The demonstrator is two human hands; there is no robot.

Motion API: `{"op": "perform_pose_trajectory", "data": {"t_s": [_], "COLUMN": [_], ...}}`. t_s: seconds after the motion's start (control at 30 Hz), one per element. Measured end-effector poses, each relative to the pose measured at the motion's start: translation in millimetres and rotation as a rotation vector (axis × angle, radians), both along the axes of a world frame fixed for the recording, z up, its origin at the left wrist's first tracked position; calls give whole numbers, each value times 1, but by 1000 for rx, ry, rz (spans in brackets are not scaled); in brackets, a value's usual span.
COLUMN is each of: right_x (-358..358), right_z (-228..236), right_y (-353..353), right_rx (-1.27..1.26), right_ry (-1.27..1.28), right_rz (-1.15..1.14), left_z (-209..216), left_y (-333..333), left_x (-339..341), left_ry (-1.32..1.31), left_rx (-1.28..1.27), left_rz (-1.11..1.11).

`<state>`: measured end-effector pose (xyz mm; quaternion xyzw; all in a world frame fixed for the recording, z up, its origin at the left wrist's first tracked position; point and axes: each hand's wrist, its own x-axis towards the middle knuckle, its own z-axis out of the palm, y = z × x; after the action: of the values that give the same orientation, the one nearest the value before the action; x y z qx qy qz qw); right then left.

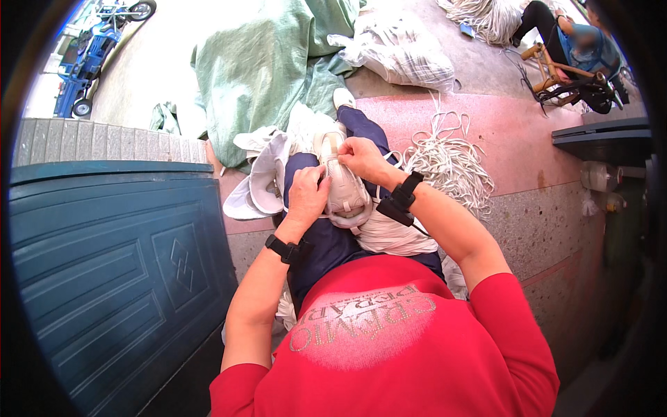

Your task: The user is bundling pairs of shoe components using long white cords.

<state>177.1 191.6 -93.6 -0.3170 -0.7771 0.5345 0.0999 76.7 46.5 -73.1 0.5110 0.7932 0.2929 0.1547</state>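
A red shirt (403,333) is worn; both wristbands (399,201) are black

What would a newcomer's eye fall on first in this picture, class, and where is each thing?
Probably the bright red, short-sleeved fabric shirt filling the lower middle. Just above it, near the centre, the left hand and right hand touch an off-white, rounded, shoe-like piece. A loose tangle of thin white cord lies to the right, and a wide blue panelled door takes up the lower left.
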Motion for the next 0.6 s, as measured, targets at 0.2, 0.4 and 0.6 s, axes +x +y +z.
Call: {"op": "perform_pose_trajectory", "data": {"t_s": [0.2,0.4,0.6], "right_x": [0,-4,2], "right_z": [4,5,5], "right_y": [-5,-5,-6], "right_rx": [177,66,66], "right_ry": [-101,-30,17], "right_rz": [-51,30,24], "left_z": [1,-2,11], "left_y": [1,1,21], "left_x": [2,4,-7], "left_ry": [-9,3,-23], "left_rx": [-29,24,-4], "left_rz": [-9,6,-29]}}
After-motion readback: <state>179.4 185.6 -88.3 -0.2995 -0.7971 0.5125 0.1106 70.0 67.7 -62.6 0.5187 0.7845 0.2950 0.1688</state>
